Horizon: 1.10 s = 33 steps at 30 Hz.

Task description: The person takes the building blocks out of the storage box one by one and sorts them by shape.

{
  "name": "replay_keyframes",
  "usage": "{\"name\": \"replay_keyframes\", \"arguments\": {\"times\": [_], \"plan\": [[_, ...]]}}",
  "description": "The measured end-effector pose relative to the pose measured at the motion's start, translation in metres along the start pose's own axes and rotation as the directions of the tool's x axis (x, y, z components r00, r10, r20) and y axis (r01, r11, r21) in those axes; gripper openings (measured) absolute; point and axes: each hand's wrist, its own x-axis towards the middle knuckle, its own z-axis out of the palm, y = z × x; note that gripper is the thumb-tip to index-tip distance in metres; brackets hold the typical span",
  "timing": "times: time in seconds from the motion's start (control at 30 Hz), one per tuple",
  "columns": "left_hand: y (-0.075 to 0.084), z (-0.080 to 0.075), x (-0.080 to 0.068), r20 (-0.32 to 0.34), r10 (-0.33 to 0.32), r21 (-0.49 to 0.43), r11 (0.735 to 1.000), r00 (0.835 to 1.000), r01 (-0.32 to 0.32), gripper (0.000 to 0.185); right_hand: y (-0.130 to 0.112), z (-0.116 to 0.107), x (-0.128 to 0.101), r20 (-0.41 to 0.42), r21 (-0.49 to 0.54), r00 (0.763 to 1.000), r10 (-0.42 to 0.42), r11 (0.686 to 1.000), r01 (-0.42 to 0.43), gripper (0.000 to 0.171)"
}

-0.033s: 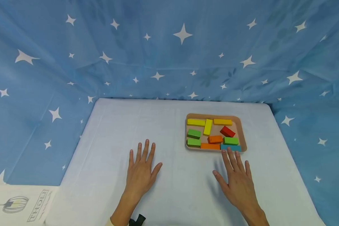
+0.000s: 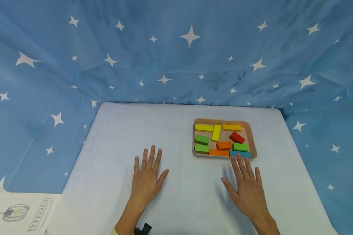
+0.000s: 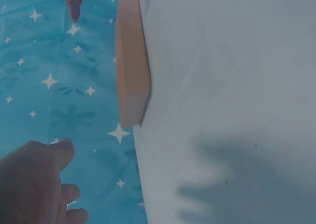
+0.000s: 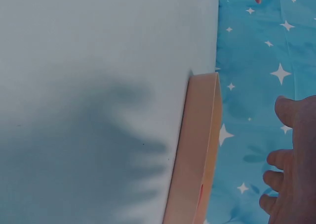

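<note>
A blue starred cloth (image 2: 176, 49) hung beyond both hands. The desk (image 2: 170, 124) lay under them. The tray (image 2: 251, 135) sat just ahead of the right hand (image 2: 248, 189), well right of the left hand (image 2: 147, 178). Both hands were flat, fingers spread wide, holding nothing. The right fingertips (image 2: 238, 158) reached the tray's near rim, beside the blue block (image 2: 240, 153); other blocks lay farther in.

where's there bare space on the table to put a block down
Bare cloth lies left of the tray, from the table's far edge down to the left hand, and between that hand and the right hand. A narrower strip runs right of the tray. The tray itself is crowded with blocks.
</note>
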Motion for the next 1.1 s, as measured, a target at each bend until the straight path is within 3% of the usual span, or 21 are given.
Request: {"name": "replay_keyframes", "arguments": {"times": [0.2, 0.6, 1.1], "plan": [[0.0, -0.002, 0.004, 0.023, 0.006, 0.009, 1.0, 1.0, -0.006, 0.076, -0.001, -0.003, 0.006, -0.034, 0.015, 0.999, -0.02, 1.0, 0.021, 0.085], [0.002, -0.007, 0.008, 0.028, 0.02, 0.004, 1.0, 0.999, -0.02, 0.076, 0.005, -0.007, 0.004, -0.043, 0.011, 0.999, 0.015, 1.0, -0.014, 0.087], [0.002, 0.001, 0.04, -0.003, 0.027, -0.023, 0.999, 1.0, -0.027, 0.075, 0.023, -0.009, 0.035, -0.019, 0.013, 1.0, 0.02, 1.0, -0.02, 0.087]]}}
